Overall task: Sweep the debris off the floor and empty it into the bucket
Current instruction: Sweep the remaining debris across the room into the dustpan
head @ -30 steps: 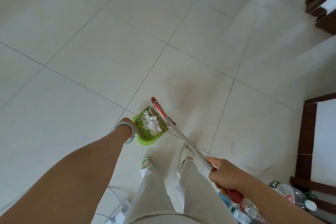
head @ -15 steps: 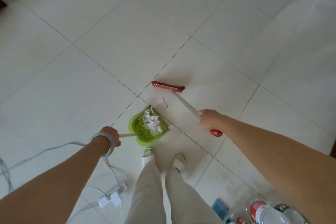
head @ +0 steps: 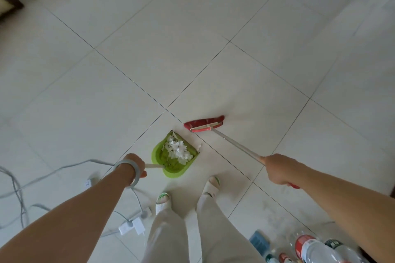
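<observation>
1. On tiles [head: 192, 49] before the feet [head: 163, 200]: green dustpan [head: 171, 166], heaped with white debris [head: 178, 151].
2. Gripped by its handle [head: 152, 165] in the left hand [head: 136, 165].
3. Just beyond, red broom [head: 205, 124], pole [head: 235, 145] clasped in right hand [head: 277, 168].

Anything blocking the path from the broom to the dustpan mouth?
Nothing visible: only bare tile separates the broom from the dustpan. One white scrap lies at the corner of the pan's lip. No bucket is in view.
</observation>
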